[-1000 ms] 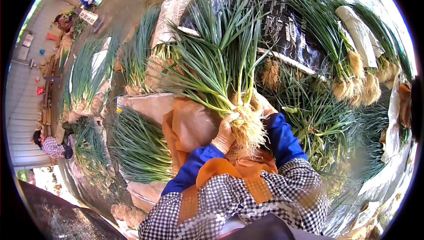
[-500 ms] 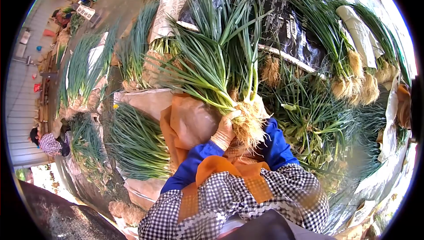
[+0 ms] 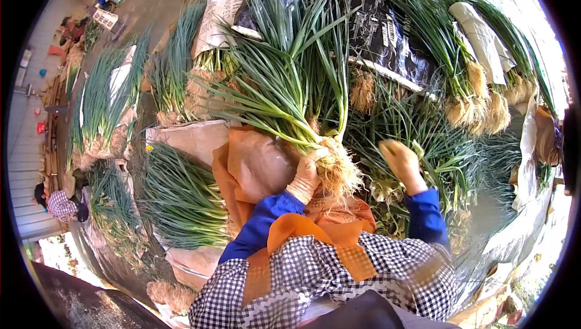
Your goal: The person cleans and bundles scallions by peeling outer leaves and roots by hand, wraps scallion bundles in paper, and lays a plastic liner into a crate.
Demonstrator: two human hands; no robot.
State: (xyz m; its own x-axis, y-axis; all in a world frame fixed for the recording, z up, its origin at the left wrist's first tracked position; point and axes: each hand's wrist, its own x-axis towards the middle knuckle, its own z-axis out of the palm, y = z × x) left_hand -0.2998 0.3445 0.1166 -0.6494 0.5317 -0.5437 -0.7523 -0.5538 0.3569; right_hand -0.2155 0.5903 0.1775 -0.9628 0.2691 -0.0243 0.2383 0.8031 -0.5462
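Note:
A bunch of long green onions (image 3: 296, 81) with pale, stringy roots lies across the middle of the head view, leaves pointing up and away. My left hand (image 3: 307, 174) is wrapped round its lower stems, just beside the roots (image 3: 338, 168). My right hand (image 3: 401, 162) is apart from the bunch, to its right, over a heap of loose green onions and leaves (image 3: 448, 171). Its fingers are curled inward, and what they hold, if anything, is too small to tell. Under the bunch an orange apron (image 3: 260, 162) covers my lap.
Left of my lap, green onions (image 3: 181, 196) lie on brown sheeting (image 3: 193, 141). Beyond the bunch is black printed sacking (image 3: 387, 38). More rooted bundles (image 3: 475, 108) lie at the upper right. Another person (image 3: 60, 205) crouches at the far left; others are at the upper left.
My right hand has come out from behind the bunch and moved right, over the loose heap. My left hand keeps its hold on the bunch. The view has shifted slightly.

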